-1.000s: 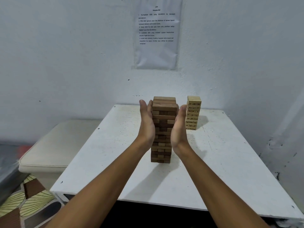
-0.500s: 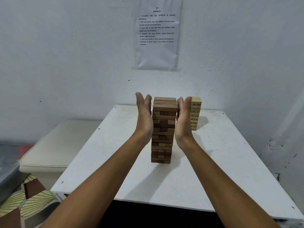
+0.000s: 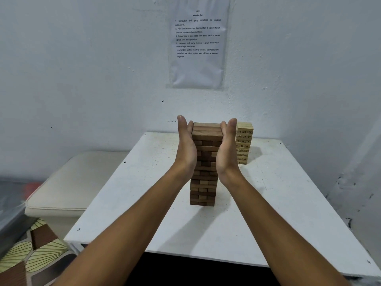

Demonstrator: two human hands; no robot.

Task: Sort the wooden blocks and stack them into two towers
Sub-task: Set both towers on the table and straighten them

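Two bare forearms reach forward from the bottom edge over a white table (image 3: 257, 213). At the centre of the table stands a tall tower of dark brown wooden blocks (image 3: 204, 182), upright, its layers crossing one another. The left hand (image 3: 186, 149) lies flat against the tower's upper left side, at 9 o'clock from it, fingers straight and together, pointing up. The right hand (image 3: 225, 149) mirrors it at 3 o'clock, palm flat on the upper right side, fingers straight. Neither hand curls around any block; both press the tower between open palms.

Farther back, at about 1 o'clock from the dark tower, a shorter tower of pale blocks (image 3: 244, 141) with printed numbers stands apart, partly hidden by the right hand. At 9 o'clock, beside the table, sits a cream cushion (image 3: 78, 182). On the white wall (image 3: 82, 79) behind, at 12 o'clock, hangs a printed sheet of paper (image 3: 198, 44).
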